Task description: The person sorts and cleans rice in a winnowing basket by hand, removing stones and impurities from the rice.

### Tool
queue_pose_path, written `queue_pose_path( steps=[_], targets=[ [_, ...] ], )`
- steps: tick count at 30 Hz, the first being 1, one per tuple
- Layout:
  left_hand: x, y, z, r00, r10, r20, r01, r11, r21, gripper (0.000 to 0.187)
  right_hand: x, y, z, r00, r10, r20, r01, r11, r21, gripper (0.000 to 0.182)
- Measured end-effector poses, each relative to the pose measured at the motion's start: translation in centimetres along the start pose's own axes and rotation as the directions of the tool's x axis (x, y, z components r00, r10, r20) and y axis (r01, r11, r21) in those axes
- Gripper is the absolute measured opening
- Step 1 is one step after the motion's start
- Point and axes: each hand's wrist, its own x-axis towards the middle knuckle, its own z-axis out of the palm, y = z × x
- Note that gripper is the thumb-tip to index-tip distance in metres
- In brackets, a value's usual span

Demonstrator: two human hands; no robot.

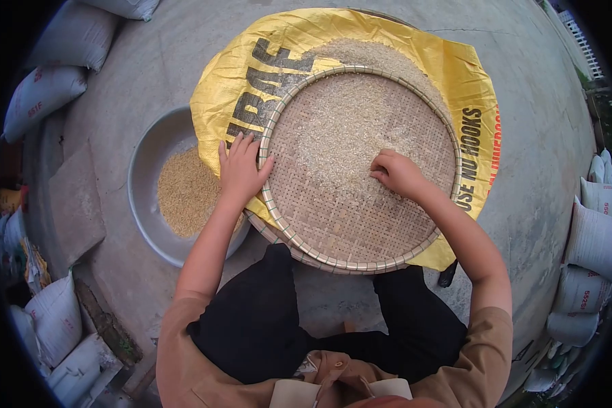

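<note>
A round woven tray [360, 234] with a bamboo rim lies before me, with pale grain [343, 126] spread over its upper and middle part. My left hand [243, 166] rests at the tray's left rim, fingers apart. Over the grain, right of the tray's middle, my right hand [396, 171] has its fingers curled together; whatever may be between them is too small to make out. Beneath the tray is a yellow sack [234, 75] with black lettering, and more grain [381, 51] lies on it behind the tray.
A metal basin [143, 197] holding golden grain [183, 194] stands at the left, partly behind my left forearm. Filled white sacks [47, 95] line the left side, and more sacks [591, 234] are stacked at the right. The floor [115, 156] is concrete.
</note>
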Motion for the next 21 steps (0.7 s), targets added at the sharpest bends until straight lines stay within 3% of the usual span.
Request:
queue_pose_path(
  steps=[5,11,13,17,19,21],
  targets=[
    [0.0,-0.1,0.2,1.0,0.004,-0.015,-0.004,1.0,-0.002,0.051,0.1,-0.4,0.0,0.999,-0.044,-0.011,0.043,0.996,-0.077,0.01],
    [0.0,-0.1,0.2,0.999,0.012,-0.035,-0.012,1.0,-0.011,0.05,0.0,0.0,-0.9,0.999,-0.024,-0.043,0.025,0.999,0.021,0.009],
    [0.0,-0.1,0.0,1.0,0.016,-0.025,-0.016,1.0,-0.011,0.05,-0.1,0.2,-1.1,0.997,0.062,-0.052,-0.049,0.974,0.223,0.009],
    [-0.1,-0.1,0.1,0.999,0.008,-0.032,-0.008,1.0,-0.023,0.048,-0.3,1.0,-0.8,0.986,0.124,-0.109,-0.083,0.944,0.319,0.009],
    [-0.1,-0.1,0.0,1.0,0.01,-0.023,-0.01,1.0,-0.029,0.048,-0.4,1.8,-0.8,0.961,0.276,-0.022,-0.211,0.782,0.587,0.009],
    [-0.1,-0.1,-0.2,1.0,0.012,-0.024,-0.013,0.999,-0.034,0.048,-0.7,1.8,-1.4,0.954,0.299,-0.016,-0.226,0.754,0.617,0.008]
  ],
)
